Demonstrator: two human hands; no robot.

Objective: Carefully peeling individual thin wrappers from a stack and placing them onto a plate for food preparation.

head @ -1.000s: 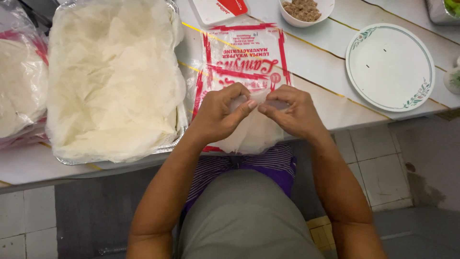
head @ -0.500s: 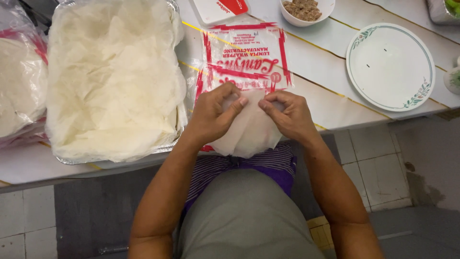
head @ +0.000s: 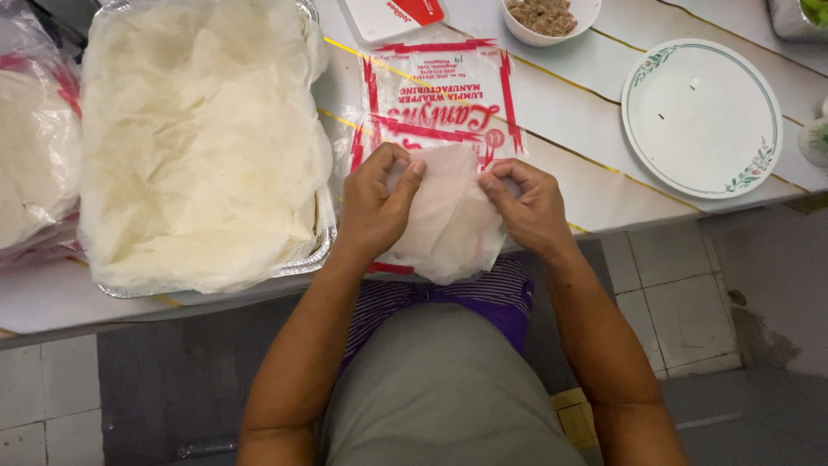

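Fingers of both hands, left hand and right hand, pinch a thin wrapper, which may tear if pulled apart unevenly.

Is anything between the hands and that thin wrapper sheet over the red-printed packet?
Nothing visible: the left hand and right hand both pinch the wrapper sheet at its upper edge, directly above the packet.

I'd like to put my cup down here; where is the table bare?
Bare table lies between the red-printed packet and the white plate, below the small bowl. The left is crowded: foil tray, bagged wrappers. Both hands pinch a wrapper sheet.
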